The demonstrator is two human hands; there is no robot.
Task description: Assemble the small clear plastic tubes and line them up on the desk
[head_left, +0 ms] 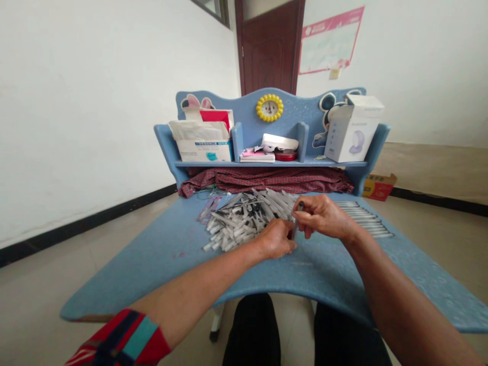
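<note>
A slim pen with a dark upper end stands nearly upright between my two hands. Fingers of my left hand are closed around its lower part, low over the desk. My right hand pinches the pen near its dark top. Just left of my hands lies a loose pile of pale, translucent pen parts, with some dark pieces among them. Past my right wrist, several finished-looking pens lie side by side in a row. The pen's lower tip is hidden by my left hand.
The blue desk has a raised shelf at the back, holding a mask box, a white carton and small items. A checked cloth lies beneath the shelf. A yellow-and-red box stands on the floor behind.
</note>
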